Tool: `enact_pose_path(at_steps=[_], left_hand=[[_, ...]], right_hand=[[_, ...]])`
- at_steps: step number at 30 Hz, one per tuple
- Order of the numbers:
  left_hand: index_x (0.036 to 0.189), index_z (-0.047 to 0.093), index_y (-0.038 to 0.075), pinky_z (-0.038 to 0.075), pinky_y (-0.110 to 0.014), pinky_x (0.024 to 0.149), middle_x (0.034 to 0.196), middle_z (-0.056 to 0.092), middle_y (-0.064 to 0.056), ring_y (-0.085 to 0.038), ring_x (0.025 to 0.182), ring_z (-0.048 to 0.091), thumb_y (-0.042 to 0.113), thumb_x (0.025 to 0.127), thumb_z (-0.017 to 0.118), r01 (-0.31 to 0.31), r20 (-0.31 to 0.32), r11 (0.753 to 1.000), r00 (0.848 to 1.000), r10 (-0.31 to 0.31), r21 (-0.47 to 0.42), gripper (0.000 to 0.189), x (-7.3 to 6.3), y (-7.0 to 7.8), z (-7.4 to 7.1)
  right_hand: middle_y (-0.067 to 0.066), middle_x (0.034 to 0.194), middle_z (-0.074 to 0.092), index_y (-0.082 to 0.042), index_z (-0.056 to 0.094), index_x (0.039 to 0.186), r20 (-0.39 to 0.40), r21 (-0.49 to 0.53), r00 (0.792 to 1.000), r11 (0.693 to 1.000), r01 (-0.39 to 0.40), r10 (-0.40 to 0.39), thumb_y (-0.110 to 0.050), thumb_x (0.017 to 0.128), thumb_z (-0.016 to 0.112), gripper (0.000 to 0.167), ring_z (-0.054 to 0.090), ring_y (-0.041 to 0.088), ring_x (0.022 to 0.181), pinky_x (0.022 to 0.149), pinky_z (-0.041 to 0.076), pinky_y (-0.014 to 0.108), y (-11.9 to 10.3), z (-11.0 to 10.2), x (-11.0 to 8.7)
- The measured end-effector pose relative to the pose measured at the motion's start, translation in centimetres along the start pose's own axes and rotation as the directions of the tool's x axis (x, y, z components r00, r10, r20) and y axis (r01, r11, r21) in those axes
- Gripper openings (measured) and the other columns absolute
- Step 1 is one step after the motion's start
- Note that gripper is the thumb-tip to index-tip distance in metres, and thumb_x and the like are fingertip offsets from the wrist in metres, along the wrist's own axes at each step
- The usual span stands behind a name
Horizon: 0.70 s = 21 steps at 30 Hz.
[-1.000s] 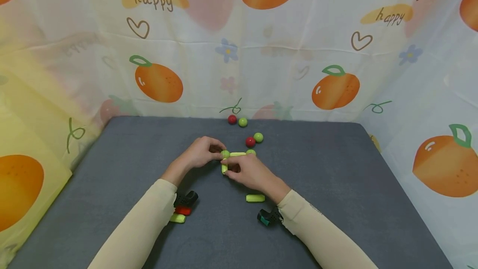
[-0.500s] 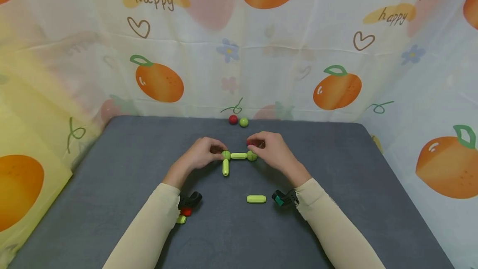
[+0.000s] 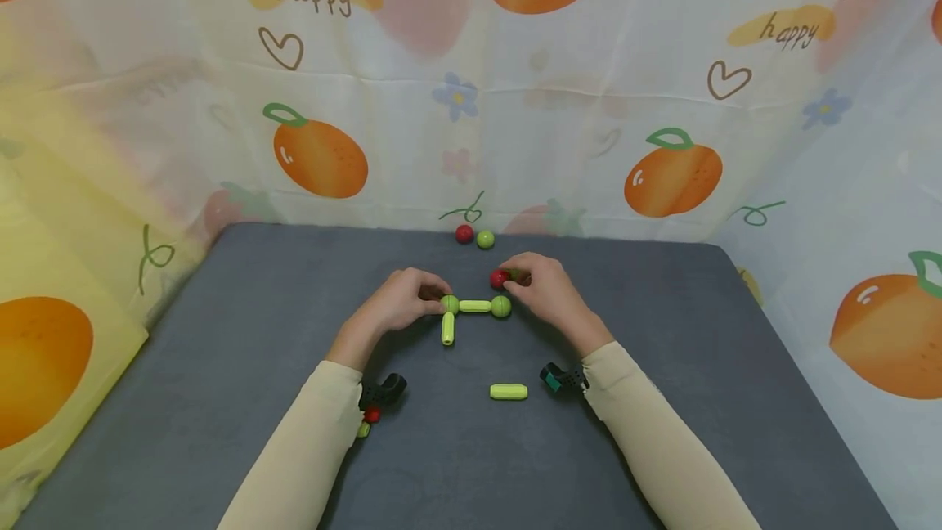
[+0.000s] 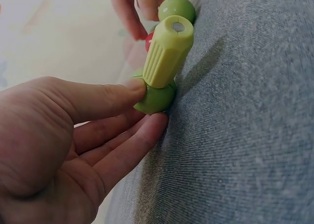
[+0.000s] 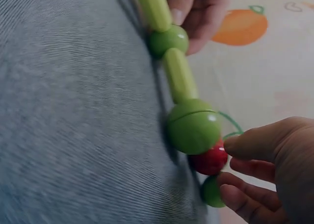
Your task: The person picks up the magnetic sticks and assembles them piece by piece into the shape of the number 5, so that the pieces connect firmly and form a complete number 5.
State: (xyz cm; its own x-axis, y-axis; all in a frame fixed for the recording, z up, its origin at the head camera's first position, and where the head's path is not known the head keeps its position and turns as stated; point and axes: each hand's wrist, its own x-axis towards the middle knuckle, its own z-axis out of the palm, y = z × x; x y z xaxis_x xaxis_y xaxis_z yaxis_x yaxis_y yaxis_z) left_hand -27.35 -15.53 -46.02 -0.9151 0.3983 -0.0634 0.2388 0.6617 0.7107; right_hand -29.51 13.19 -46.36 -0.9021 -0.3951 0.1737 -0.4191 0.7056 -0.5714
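Observation:
My left hand pinches a green ball between thumb and fingertips. Two ribbed yellow-green rods meet at this ball: one rod points toward me, the other rod runs right to a second green ball. Just behind that end, my right hand has its thumb and fingertips at a red ball and a loose green ball. The fingers partly hide this green ball in the head view; I cannot tell whether they grip either one.
Farther back, a red ball and a green ball sit at the table's far edge. A single yellow-green rod lies nearer me. Beside the left sleeve, a red piece and a yellow-green piece are partly covered.
My right hand has left the front rod and moved back and right to the red and green balls behind the joined piece. My left hand keeps hold of the corner ball.

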Motion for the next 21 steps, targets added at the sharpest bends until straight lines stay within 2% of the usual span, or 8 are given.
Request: enact_pose_path(at_steps=[5, 11, 16, 21], left_hand=[[0.126, 0.08, 0.009, 0.059, -0.042, 0.091, 0.114, 0.077, -0.002, -0.021, 0.106, 0.071, 0.011, 0.101, 0.08, 0.004, -0.005, 1.0, 1.0, -0.004, 0.008, 0.026, -0.1, 0.1, 0.0], [0.126, 0.08, 0.009, 0.059, -0.042, 0.091, 0.114, 0.077, -0.002, -0.021, 0.106, 0.071, 0.011, 0.101, 0.08, 0.0, -0.009, 1.0, 1.0, 0.0, 0.004, 0.026, 0.1, -0.1, -0.1], [0.125, 0.08, 0.01, 0.059, -0.042, 0.092, 0.115, 0.077, -0.001, -0.02, 0.107, 0.072, 0.012, 0.1, 0.081, -0.012, -0.008, 1.0, 1.0, 0.012, 0.009, 0.025, 0.2, -0.1, 0.1], [0.125, 0.08, 0.01, 0.059, -0.042, 0.092, 0.116, 0.077, -0.001, -0.02, 0.107, 0.072, 0.012, 0.1, 0.081, -0.025, -0.004, 1.0, 1.0, 0.025, 0.008, 0.025, 0.1, -0.1, 0.4]], right_hand=[[0.007, 0.136, 0.069, -0.012, 0.078, 0.132, 0.009, -0.046, 0.999, 0.998, 0.035, -0.034, -0.017, 0.103, 0.078, 0.029, 0.068, 0.023, 0.103, 0.087, 0.059, 0.042, -0.1, 0.9, 0.3], [0.004, 0.126, 0.07, -0.014, 0.081, 0.123, -0.021, -0.075, 0.998, 0.996, 0.05, -0.051, -0.015, 0.103, 0.079, 0.02, 0.067, 0.022, 0.098, 0.084, 0.058, 0.041, -0.2, 1.2, 0.4], [0.004, 0.121, 0.071, -0.013, 0.08, 0.125, -0.017, -0.111, 0.998, 0.992, 0.054, -0.056, -0.015, 0.103, 0.079, 0.023, 0.065, 0.021, 0.095, 0.081, 0.058, 0.04, -0.1, 1.3, 0.4], [0.006, 0.123, 0.072, -0.012, 0.079, 0.128, 0.022, -0.111, 1.0, 0.994, 0.023, -0.021, -0.016, 0.103, 0.079, 0.025, 0.067, 0.022, 0.099, 0.083, 0.059, 0.041, -0.1, 1.1, 0.3]])
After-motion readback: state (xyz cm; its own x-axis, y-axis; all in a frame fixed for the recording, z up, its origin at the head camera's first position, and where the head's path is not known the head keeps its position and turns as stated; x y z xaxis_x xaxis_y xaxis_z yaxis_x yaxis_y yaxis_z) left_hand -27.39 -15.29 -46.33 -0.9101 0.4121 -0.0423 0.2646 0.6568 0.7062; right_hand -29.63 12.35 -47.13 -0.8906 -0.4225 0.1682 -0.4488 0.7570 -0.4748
